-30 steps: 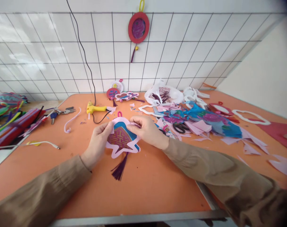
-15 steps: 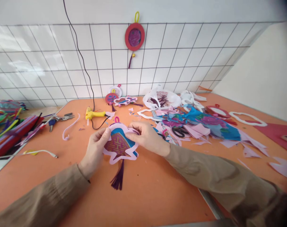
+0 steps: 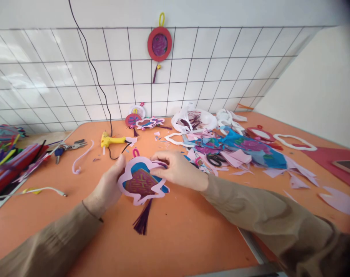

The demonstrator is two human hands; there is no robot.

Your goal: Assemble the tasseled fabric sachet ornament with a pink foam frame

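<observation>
Pink-rimmed ornament (image 3: 141,182) is partly hidden behind the right hand (image 3: 177,169).

A hand can pass along the front of the orange desk (image 3: 189,242), between the left sleeve (image 3: 58,234) and the right sleeve (image 3: 258,209), where the tassel (image 3: 142,220) of the pink-edged ornament (image 3: 141,182) reaches in. Another gap runs between the left hand (image 3: 108,188) and the white cable (image 3: 52,188). Farther back, the yellow glue gun (image 3: 115,141) and a black cord (image 3: 96,73) stand in the way. Past the right hand (image 3: 176,169), paper scraps (image 3: 235,157) and the plastic bag (image 3: 207,122) block the reach toward the wall (image 3: 183,73).
</observation>
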